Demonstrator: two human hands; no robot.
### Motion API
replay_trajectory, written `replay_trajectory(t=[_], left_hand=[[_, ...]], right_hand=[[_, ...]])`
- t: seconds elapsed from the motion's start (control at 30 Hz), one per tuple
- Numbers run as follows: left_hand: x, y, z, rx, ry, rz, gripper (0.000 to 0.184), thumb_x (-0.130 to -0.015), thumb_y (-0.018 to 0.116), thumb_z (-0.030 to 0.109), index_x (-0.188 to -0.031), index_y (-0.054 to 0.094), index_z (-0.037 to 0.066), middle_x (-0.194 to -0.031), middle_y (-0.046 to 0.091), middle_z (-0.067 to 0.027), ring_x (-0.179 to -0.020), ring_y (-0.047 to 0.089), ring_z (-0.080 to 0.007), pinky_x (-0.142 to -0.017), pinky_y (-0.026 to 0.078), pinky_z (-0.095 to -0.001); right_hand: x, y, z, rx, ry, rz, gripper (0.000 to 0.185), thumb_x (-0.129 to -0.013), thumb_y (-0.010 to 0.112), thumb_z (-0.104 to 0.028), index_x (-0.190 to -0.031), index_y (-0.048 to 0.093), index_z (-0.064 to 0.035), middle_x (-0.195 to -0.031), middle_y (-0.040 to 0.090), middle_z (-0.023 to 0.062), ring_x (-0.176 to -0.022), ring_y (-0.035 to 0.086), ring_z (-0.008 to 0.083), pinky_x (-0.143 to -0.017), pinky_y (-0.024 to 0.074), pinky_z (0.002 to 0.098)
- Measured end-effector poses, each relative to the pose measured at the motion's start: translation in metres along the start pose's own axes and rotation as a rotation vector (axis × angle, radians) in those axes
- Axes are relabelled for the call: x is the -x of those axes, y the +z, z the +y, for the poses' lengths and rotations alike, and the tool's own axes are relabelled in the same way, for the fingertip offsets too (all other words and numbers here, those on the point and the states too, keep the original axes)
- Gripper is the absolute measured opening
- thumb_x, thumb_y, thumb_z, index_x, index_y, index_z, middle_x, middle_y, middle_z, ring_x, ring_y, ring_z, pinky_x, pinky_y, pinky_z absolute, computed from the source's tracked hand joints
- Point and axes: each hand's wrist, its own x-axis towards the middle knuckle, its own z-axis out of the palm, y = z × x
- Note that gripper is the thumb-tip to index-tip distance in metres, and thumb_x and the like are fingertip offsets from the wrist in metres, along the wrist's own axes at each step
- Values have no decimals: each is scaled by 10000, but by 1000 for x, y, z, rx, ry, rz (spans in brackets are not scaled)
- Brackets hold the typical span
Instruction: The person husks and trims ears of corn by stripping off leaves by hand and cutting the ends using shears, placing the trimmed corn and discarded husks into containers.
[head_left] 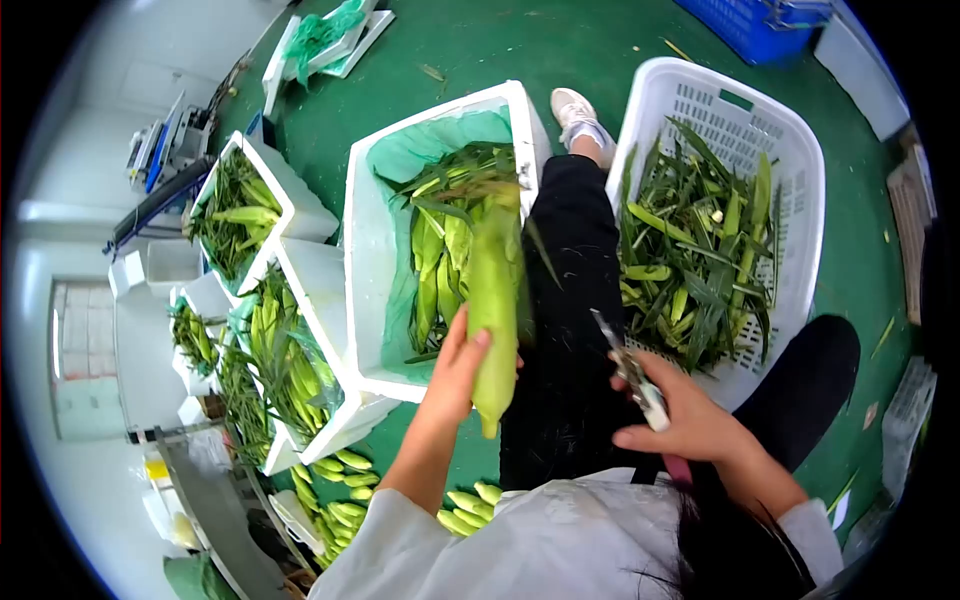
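My left hand (455, 365) is wrapped around an ear of corn (492, 330) in its pale green husk. The ear stands nearly upright in view, its silk end blurred over the edge of a white foam box (365, 300). Inside that box, more husked ears (440, 255) lie on green netting. In my right hand (680, 410) is a pair of pruning shears (636, 378), with metal blades pointing up and left, apart from the corn. A white basket (800, 200) on the right holds cut leaves and husk pieces (700, 260).
More foam boxes of corn (290, 360) stand at the left. Trimmed ears (345, 480) lie on the green floor (460, 50) beside me. My leg (570, 270) stretches between box and basket. A blue crate (750, 30) sits at the upper right.
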Motion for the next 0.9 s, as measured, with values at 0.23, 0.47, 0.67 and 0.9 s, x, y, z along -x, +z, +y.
replay_trajectory(t=[0.23,0.47,0.67,0.9], left_hand=[[26,61,18,-646,96,-356,659,-879,675,134,-1445,376,-21,-1328,539,-129,-1229,492,-168,-1051,379,-312],[-7,56,14,-128,-487,-738,752,-860,686,320,-1450,364,-18,-1130,604,-149,-1050,593,-212,-948,463,-332],[-27,96,-3,149,-127,-627,821,-868,591,613,-1428,391,48,-1012,573,-112,-826,573,-208,-783,504,-318],[-41,142,-4,557,286,-154,457,-951,591,311,-1325,462,82,-1304,552,-88,-1302,476,-283,-1106,374,-504]], right_hand=[[5,-15,21,-151,-145,132,903,-736,834,-436,-1377,415,43,-1295,530,219,-1225,512,319,-1051,394,387],[53,-17,41,-670,86,72,501,-791,791,-239,-1150,574,33,-855,633,63,-703,619,126,-672,512,261],[92,-13,48,-1024,29,385,543,-833,711,-192,-1278,487,24,-913,640,102,-777,637,182,-638,555,319],[87,5,39,-333,8,392,683,-752,782,-139,-1342,452,-39,-1093,564,42,-1008,534,127,-899,451,284]])
